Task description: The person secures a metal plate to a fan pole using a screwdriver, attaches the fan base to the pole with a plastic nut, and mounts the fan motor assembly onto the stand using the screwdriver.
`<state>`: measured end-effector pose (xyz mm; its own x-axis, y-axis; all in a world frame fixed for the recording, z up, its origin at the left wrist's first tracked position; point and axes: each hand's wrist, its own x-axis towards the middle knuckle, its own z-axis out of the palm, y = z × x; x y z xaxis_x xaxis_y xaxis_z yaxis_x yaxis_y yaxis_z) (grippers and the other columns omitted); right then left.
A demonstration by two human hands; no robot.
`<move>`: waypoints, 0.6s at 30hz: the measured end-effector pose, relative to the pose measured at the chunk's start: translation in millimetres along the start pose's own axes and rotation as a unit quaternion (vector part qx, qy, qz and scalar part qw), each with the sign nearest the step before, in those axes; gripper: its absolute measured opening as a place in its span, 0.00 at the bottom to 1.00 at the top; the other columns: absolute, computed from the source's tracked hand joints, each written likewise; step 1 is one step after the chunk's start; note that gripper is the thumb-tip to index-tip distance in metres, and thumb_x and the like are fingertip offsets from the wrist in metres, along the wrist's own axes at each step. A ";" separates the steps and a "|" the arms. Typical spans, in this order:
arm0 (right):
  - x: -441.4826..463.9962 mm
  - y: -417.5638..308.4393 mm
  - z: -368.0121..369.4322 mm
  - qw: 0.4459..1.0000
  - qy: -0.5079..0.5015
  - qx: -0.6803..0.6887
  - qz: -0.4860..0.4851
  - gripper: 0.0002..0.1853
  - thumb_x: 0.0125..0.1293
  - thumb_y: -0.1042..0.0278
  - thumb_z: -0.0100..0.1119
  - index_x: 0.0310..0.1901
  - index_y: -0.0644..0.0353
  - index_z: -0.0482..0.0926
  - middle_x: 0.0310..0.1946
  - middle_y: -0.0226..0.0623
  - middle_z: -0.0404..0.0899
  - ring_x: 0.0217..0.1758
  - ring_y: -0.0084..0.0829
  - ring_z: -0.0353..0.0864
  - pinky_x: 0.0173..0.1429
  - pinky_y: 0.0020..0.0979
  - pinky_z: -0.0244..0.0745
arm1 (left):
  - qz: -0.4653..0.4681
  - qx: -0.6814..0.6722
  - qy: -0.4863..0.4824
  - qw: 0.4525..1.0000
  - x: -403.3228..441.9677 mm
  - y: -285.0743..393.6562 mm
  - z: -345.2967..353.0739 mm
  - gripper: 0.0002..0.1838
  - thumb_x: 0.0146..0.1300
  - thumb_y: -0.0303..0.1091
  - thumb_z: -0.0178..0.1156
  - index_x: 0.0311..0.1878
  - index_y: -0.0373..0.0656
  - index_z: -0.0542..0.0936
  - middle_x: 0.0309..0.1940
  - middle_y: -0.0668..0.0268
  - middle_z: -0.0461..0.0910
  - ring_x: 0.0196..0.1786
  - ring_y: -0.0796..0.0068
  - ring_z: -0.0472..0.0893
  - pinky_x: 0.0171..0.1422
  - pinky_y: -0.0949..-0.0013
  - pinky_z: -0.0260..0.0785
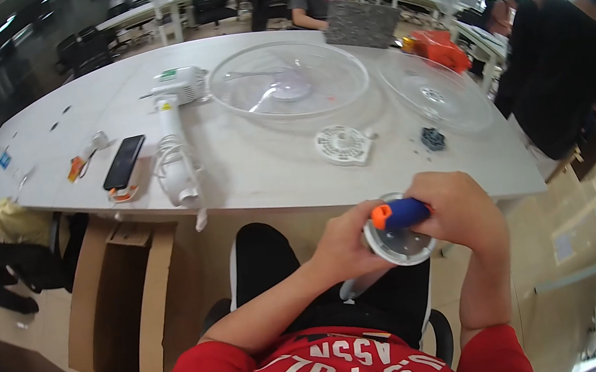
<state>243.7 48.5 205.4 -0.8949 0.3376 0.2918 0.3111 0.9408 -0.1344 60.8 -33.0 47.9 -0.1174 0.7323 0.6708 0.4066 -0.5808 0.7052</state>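
Observation:
My left hand (346, 246) is wrapped round the side of a round white part (405, 243), which I hold over my lap below the table's front edge. A pale tube extends down from it. My right hand (452, 208) grips a screwdriver with a dark blue handle (406, 212) and an orange end, over the top of the round part. The screwdriver's tip is hidden. On the table ahead lie a white perforated disc (342, 144) and a dark knob (432, 137).
On the white table (265, 180) are a clear fan guard with blades (287, 80), another guard (433, 94), a white motor housing (180, 84), a white stand (174, 168) and a phone (125, 162). An open cardboard box (123, 312) stands at left. Other people are beyond the table.

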 end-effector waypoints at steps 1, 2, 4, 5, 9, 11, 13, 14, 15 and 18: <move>1.6 -0.7 0.1 1.000 -0.001 -0.006 0.009 0.14 0.49 0.66 0.78 0.38 0.57 0.86 0.35 0.38 0.84 0.39 0.47 0.86 0.43 0.43 0.81 | -0.006 0.005 -0.007 1.000 0.9 3.2 -2.0 0.43 0.48 0.44 0.87 0.65 0.40 0.78 0.51 0.51 0.88 0.53 0.49 0.90 0.59 0.56 0.82; 2.6 -1.7 0.5 1.000 -0.001 -0.005 0.001 0.14 0.49 0.66 0.78 0.38 0.57 0.86 0.35 0.38 0.84 0.39 0.47 0.86 0.43 0.43 0.81 | -0.007 0.011 -0.001 1.000 0.5 6.3 -4.4 0.43 0.48 0.44 0.87 0.65 0.40 0.78 0.51 0.51 0.88 0.53 0.49 0.90 0.59 0.56 0.82; 2.5 -1.8 -1.8 1.000 -0.026 -0.005 0.016 0.14 0.50 0.67 0.78 0.39 0.58 0.86 0.34 0.36 0.84 0.38 0.46 0.86 0.43 0.42 0.81 | -0.023 -0.011 -0.026 0.999 2.1 10.3 -4.5 0.43 0.48 0.43 0.87 0.66 0.40 0.78 0.53 0.52 0.87 0.55 0.49 0.89 0.60 0.57 0.82; 2.4 -1.9 -2.8 1.000 -0.025 -0.008 0.017 0.14 0.50 0.67 0.78 0.39 0.58 0.86 0.34 0.36 0.84 0.38 0.46 0.86 0.43 0.42 0.81 | -0.026 -0.014 -0.027 0.999 1.9 10.2 -4.2 0.42 0.49 0.42 0.87 0.66 0.40 0.78 0.54 0.53 0.87 0.55 0.51 0.89 0.60 0.58 0.82; 2.4 -0.8 -6.1 0.999 -0.037 0.022 0.016 0.15 0.48 0.69 0.77 0.39 0.59 0.86 0.36 0.38 0.85 0.40 0.46 0.86 0.45 0.41 0.81 | 0.027 -0.040 0.002 0.999 3.4 8.6 -1.1 0.39 0.49 0.42 0.86 0.63 0.40 0.80 0.51 0.54 0.87 0.52 0.51 0.89 0.57 0.58 0.82; 4.7 0.2 -5.8 0.998 -0.042 0.036 0.014 0.15 0.47 0.69 0.77 0.39 0.59 0.86 0.36 0.39 0.85 0.40 0.46 0.86 0.46 0.41 0.81 | 0.024 -0.019 -0.035 0.999 5.6 12.8 -5.4 0.35 0.49 0.41 0.86 0.59 0.41 0.82 0.46 0.56 0.86 0.47 0.52 0.88 0.53 0.58 0.81; 6.0 4.5 -6.1 0.995 -0.064 0.072 0.030 0.17 0.45 0.70 0.77 0.39 0.60 0.86 0.37 0.41 0.86 0.41 0.47 0.86 0.47 0.41 0.81 | 0.024 -0.016 -0.033 0.999 6.4 14.7 -5.9 0.34 0.49 0.41 0.86 0.57 0.42 0.83 0.45 0.56 0.85 0.46 0.51 0.88 0.51 0.58 0.81; 6.7 6.5 -6.6 0.995 -0.064 0.071 0.030 0.17 0.45 0.70 0.77 0.39 0.60 0.86 0.37 0.41 0.86 0.41 0.47 0.86 0.47 0.41 0.81 | 0.025 -0.014 -0.031 0.999 7.1 15.0 -5.5 0.32 0.49 0.41 0.86 0.56 0.42 0.83 0.43 0.57 0.85 0.45 0.51 0.87 0.49 0.57 0.80; 7.2 8.3 -7.4 0.994 -0.064 0.086 0.025 0.17 0.45 0.70 0.77 0.39 0.60 0.86 0.36 0.42 0.86 0.41 0.48 0.86 0.47 0.41 0.81 | 0.026 -0.013 -0.030 0.999 7.5 15.2 -5.2 0.32 0.49 0.41 0.86 0.56 0.42 0.83 0.43 0.57 0.85 0.45 0.51 0.87 0.49 0.57 0.80; 9.6 10.6 -8.5 0.991 -0.062 0.114 0.018 0.17 0.44 0.70 0.77 0.38 0.61 0.86 0.34 0.43 0.85 0.40 0.50 0.86 0.45 0.41 0.80 | 0.029 -0.006 -0.028 0.999 7.6 15.0 -7.4 0.32 0.49 0.43 0.86 0.55 0.43 0.83 0.42 0.56 0.85 0.45 0.50 0.87 0.49 0.56 0.80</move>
<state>241.2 62.0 214.9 -0.9212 0.3522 0.1656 0.2770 0.8922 -0.3567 59.3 -38.8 65.3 -0.0425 0.7158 0.6970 0.4005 -0.6269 0.6683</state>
